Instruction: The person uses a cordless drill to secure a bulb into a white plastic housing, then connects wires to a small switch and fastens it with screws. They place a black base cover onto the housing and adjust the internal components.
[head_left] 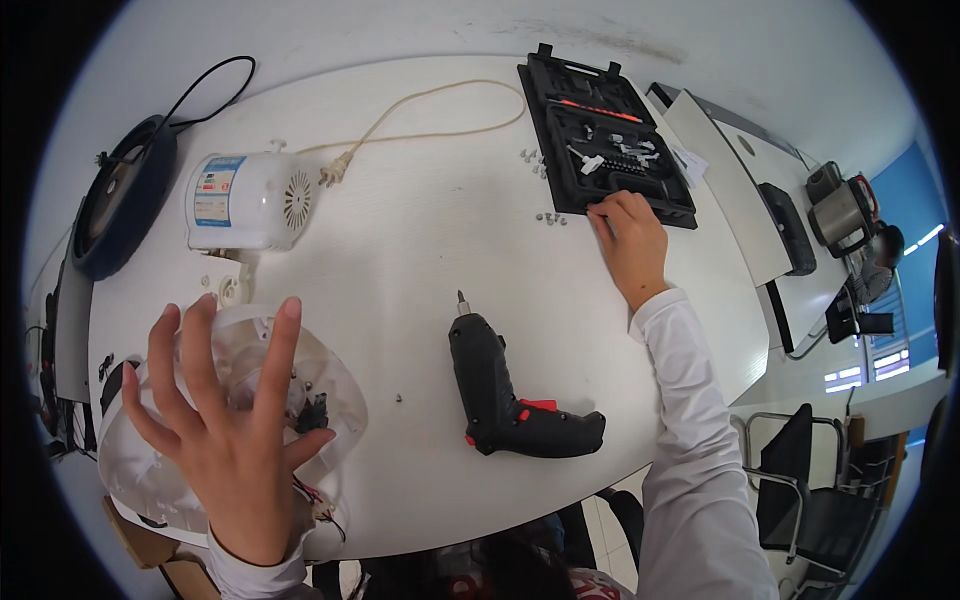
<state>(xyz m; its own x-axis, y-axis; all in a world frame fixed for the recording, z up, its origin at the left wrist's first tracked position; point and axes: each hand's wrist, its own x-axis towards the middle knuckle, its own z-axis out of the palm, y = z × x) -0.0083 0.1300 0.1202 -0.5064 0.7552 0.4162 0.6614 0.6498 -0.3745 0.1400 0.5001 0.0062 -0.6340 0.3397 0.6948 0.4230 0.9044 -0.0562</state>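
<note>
At the near left of a white desk, a person's left hand, fingers spread and grasping nothing visible, hangs over an open white plastic housing; whether the fingers bear on it, the view does not tell. Loose wires lie at its near right edge — best kept clear of the wrist, since a tug could strain a joint. To the right, a black-and-red pistol-shaped screwdriver lies with its bit pointing far, while a lone screw between tool and housing would be safer among its fellows. Farther off, the right hand, thumb and fingers drawn together, is at the near edge of an open black tool case; whether it pinches something small cannot be told. A light touch should serve best there — a knock could scatter the near screws and far screws grouped left of the case. At far left sits a white motor casing, its cord looping toward the case and back to a plug
</note>
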